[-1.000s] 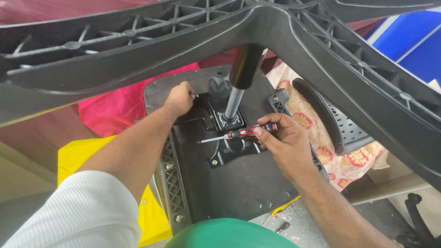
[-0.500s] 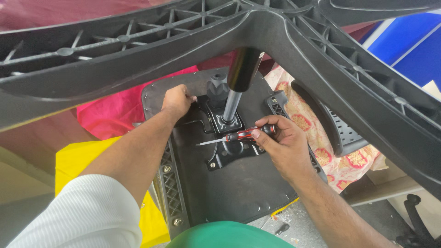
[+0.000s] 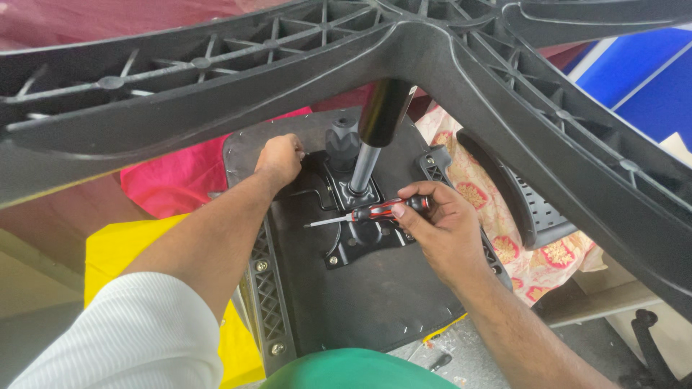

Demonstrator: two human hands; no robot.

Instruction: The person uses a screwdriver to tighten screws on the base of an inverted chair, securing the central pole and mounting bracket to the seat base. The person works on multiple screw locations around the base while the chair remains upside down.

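Note:
An upturned office chair lies under me, its black seat underside (image 3: 360,302) facing up. A metal mechanism plate (image 3: 360,245) sits in its middle, with a chrome gas-lift column (image 3: 364,162) rising to the black star base (image 3: 461,65) overhead. My right hand (image 3: 443,227) grips a red-and-black screwdriver (image 3: 375,212), its shaft pointing left across the plate. My left hand (image 3: 280,160) is closed on something small at the seat's far left edge, beside a black knob (image 3: 342,140); what it pinches is hidden.
A black armrest (image 3: 519,194) lies at the right on a floral cloth (image 3: 548,252). Pink fabric (image 3: 166,180) and a yellow sheet (image 3: 122,252) lie at the left. A green rounded object (image 3: 353,371) is at the bottom edge. Blue panels (image 3: 634,79) stand at far right.
The view has shifted slightly. My right hand with the screwdriver has stayed over the plate, and my left hand remains at the seat's far edge.

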